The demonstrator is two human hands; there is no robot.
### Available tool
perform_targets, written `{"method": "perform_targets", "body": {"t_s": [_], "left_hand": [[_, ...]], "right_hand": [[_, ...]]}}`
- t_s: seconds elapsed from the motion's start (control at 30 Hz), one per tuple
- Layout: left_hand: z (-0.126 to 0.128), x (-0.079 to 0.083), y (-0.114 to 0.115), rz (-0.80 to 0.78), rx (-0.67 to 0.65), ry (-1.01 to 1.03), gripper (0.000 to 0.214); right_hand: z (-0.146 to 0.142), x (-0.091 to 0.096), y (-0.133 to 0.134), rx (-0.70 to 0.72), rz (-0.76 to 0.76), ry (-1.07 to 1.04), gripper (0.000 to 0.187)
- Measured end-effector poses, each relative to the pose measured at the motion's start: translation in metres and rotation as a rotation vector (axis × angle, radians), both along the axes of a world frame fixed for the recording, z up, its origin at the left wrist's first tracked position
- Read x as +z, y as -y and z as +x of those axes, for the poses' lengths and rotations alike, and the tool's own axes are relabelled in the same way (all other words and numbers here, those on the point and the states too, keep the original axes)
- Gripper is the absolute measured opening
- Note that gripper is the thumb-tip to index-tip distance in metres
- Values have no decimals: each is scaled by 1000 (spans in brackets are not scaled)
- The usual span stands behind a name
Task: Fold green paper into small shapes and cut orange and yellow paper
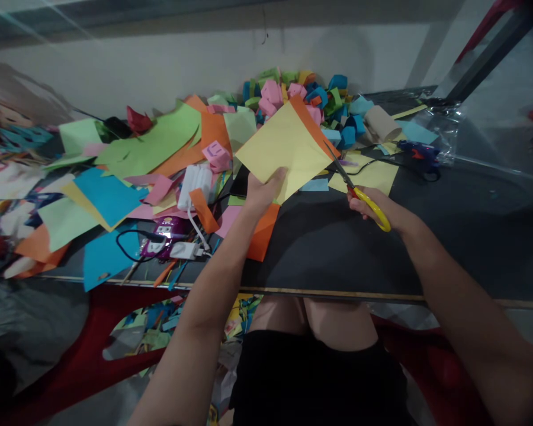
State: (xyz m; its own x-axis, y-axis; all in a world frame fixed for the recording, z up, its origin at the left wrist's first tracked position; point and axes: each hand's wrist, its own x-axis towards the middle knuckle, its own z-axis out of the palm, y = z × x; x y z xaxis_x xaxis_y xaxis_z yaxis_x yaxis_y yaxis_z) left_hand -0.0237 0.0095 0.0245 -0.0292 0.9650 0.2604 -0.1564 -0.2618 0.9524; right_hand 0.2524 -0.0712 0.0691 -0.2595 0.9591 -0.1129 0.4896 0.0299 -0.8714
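My left hand [266, 188] grips the near edge of a pale yellow paper sheet [286, 148], thumb on top, raised over the table. Along the sheet's upper right edge runs a strip of orange paper [308, 121]; whether it is held together with the yellow one I cannot tell. My right hand [368, 204] is closed around the yellow handles of a pair of scissors [373, 210]. Their dark blades point up and left, with the tips at the right corner of the papers. Another yellow sheet [377, 173] lies on the table behind the scissors.
Folded paper pieces [270, 97] are heaped against the wall. Coloured sheets [151, 145], a white power strip [194, 184] and a purple device [166, 236] crowd the left. A cardboard roll [382, 123] and a dark blue glue gun [420, 152] lie back right. The dark table's front edge [337, 292] is near my lap.
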Motion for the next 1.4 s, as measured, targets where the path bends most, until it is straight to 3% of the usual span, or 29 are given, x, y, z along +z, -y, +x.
{"method": "perform_targets", "body": {"t_s": [0.47, 0.83, 1.13, 1.4], "left_hand": [[0, -2, -1, 77, 50, -26, 68], [0, -14, -7, 118, -5, -41, 62], [-4, -11, -7, 134, -57, -107, 64], [-2, -10, -4, 129, -16, -103, 62]], "right_hand": [[5, -7, 0, 32, 16, 14, 64], [7, -12, -2, 1, 15, 29, 61], [4, -7, 1, -6, 14, 58, 66], [-1, -3, 1, -72, -23, 70, 72]]}}
